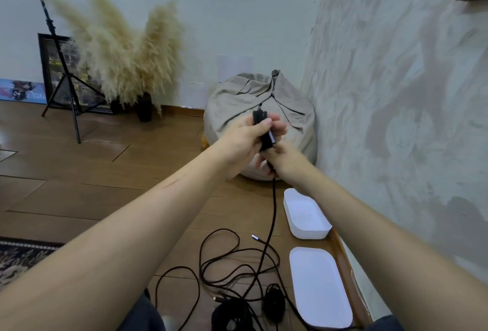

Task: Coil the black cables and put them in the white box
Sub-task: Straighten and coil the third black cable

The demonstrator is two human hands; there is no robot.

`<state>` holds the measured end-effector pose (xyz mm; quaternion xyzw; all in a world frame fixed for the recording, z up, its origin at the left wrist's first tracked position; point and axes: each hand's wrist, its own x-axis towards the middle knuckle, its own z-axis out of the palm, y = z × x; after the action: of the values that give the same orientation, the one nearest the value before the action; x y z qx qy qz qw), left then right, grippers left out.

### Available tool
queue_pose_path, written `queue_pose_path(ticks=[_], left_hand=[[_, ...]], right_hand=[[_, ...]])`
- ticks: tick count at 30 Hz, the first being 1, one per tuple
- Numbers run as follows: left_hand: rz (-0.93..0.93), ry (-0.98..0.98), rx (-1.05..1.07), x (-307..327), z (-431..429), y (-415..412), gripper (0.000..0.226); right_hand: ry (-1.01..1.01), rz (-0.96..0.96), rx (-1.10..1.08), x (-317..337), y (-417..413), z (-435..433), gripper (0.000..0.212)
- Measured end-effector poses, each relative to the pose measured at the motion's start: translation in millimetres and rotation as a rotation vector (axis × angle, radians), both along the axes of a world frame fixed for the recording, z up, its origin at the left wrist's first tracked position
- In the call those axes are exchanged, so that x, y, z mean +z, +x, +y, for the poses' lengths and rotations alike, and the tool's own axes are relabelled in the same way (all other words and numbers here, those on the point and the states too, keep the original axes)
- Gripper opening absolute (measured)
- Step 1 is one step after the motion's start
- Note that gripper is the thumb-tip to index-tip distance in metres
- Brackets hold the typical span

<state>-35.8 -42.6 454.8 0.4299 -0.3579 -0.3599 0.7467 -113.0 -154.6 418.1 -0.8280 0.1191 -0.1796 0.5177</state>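
My left hand is raised in front of me, closed around a small bundle of coiled black cable. Just below it, my right hand pinches the same cable where it drops down. That strand hangs to the floor and joins a loose tangle of black cables. A silver connector end lies on the floor. Two more coiled black bundles rest near my knees. The white box stands open and empty by the wall, with its white lid lying nearer to me.
A beige bean bag sits in the corner behind my hands. Pampas grass in dark vases, a black tripod and a framed picture stand at the far left. The textured wall runs along the right. A patterned rug lies at left.
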Motion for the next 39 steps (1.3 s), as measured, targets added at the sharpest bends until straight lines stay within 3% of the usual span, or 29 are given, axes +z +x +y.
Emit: queue_pose_path(ticks=[2, 10, 12, 14, 16, 18, 21, 25, 33, 39], left_hand=[[-0.052, 0.033, 0.185, -9.7, -5.8, 8.7, 0.015], [-0.602, 0.3, 0.704, -37.7, -11.2, 22.1, 0.014], [-0.661, 0.378, 0.647, -44.7, -6.6, 35.3, 0.014], [-0.69, 0.414, 0.458, -46.1, -1.9, 38.6, 0.02], [-0.6, 0.367, 0.24, -40.3, -1.1, 28.9, 0.033], [-0.474, 0.316, 0.07, -32.9, -1.8, 16.4, 0.039], [-0.427, 0.294, -0.053, -29.7, -3.8, 11.2, 0.036], [-0.438, 0.283, -0.074, -31.1, -3.7, 5.4, 0.027], [-0.439, 0.256, 0.017, -26.2, 0.9, -2.1, 0.029], [-0.463, 0.291, -0.06, -23.3, 3.8, -1.4, 0.022]], right_hand=[[-0.074, 0.107, 0.069, -3.5, 4.4, 11.5, 0.017], [-0.214, 0.333, 0.222, 23.1, -6.5, 23.0, 0.023], [-0.297, 0.301, 0.239, 29.7, -11.7, 16.2, 0.021], [-0.413, 0.194, 0.188, 34.7, -12.3, 0.2, 0.022], [-0.485, 0.07, 0.114, 36.3, -12.9, -16.6, 0.021], [-0.491, -0.049, 0.038, 35.0, -13.5, -28.3, 0.018], [-0.369, -0.172, -0.082, 34.4, -14.7, -37.3, 0.006], [-0.23, -0.209, -0.121, 32.3, -18.3, -39.0, 0.006], [-0.167, -0.159, -0.031, 34.4, -21.6, -29.2, 0.017], [-0.113, -0.125, -0.073, 28.7, -24.1, -38.1, 0.013]])
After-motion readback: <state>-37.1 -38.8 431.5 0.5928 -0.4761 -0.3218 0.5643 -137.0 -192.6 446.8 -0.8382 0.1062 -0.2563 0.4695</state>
